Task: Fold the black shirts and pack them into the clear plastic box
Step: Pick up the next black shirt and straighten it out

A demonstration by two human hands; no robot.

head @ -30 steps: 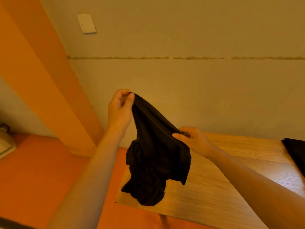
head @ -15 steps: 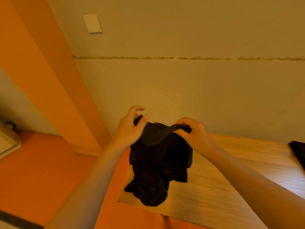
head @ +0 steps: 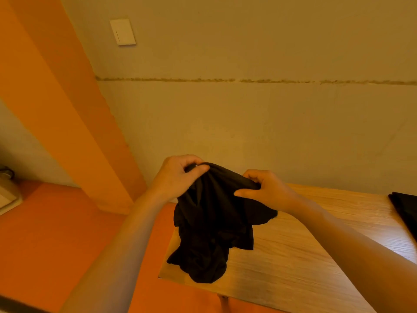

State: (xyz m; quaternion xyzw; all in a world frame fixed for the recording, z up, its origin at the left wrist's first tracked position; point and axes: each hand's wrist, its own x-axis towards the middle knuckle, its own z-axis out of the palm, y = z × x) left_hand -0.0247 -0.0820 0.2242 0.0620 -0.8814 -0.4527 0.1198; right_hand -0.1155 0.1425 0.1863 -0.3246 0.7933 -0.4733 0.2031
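My 2 forearms reach forward over the near corner of the wooden table. The black shirt hangs crumpled between my hands, and its lower end lies on the table at that corner. My left hand pinches the top edge of the shirt with curled fingers. My right hand grips the same edge just beside it. Farther right, another black cloth lies on the table. Behind, a white switch plate sits on the wall.
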